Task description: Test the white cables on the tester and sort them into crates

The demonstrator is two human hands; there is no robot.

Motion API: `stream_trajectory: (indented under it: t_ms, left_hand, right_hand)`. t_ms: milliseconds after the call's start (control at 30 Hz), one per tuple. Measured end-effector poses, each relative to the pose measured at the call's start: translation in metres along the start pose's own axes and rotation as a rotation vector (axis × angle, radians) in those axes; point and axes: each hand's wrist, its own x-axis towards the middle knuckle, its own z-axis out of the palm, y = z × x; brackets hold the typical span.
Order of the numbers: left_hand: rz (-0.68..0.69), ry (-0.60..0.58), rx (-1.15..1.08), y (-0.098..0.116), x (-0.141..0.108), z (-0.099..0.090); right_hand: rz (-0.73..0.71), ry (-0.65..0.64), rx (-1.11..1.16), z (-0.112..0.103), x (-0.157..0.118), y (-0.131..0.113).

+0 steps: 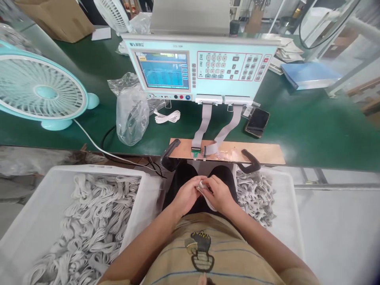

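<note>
Above my lap, my left hand (187, 194) and my right hand (219, 192) meet with fingers closed around a bundled white cable (209, 199). Its ends are mostly hidden by my fingers. Just beyond them, a copper-coloured board (252, 152) lies along the table's front edge. On the board sit a small green circuit board (196, 150) and a second connector (204, 153). Two grey ribbon cables (204, 122) run from these to a tester (228, 87) with a lit screen (164, 70) and a keypad.
White bins (44, 198) (297, 213) with many coiled cables stand on both sides of my legs. On the green table (303, 118) are a fan (44, 93), a plastic bag (132, 114), a coiled white cable (168, 116), a phone (257, 122) and a blue folder (311, 75). Two black clamps (170, 153) (249, 161) grip the board.
</note>
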Motion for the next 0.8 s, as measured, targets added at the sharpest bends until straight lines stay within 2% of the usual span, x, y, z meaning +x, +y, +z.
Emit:
stream_trajectory:
  t_ms: [100,267,367,533,600,667,800]
  left_hand:
    - [0.112,-0.036,0.273,-0.001,-0.007,-0.011]
    - [0.402,0.068,0.748,-0.002,-0.005,-0.027]
    - [0.521,0.101,0.921,0.005,-0.005,-0.029]
    - [0.696,0.1,1.176,0.019,-0.007,-0.026]
    - [0.741,0.095,1.227,0.023,-0.005,-0.024]
    - [0.749,0.082,1.292,0.027,-0.003,-0.023]
    - [0.683,0.089,1.533,0.035,0.002,-0.016]
  right_hand:
    - [-0.001,0.004,0.135,0.0,0.001,0.008]
    - [0.038,0.019,0.364,0.008,0.004,0.009]
    - [0.079,0.026,0.478,0.01,0.006,0.009]
    - [0.155,-0.096,0.734,0.005,0.013,0.01]
    - [0.178,-0.086,0.71,0.004,0.015,0.01]
    - [0.193,-0.024,0.608,0.005,0.018,0.01]
    - [0.182,0.136,0.43,0.006,0.024,0.009]
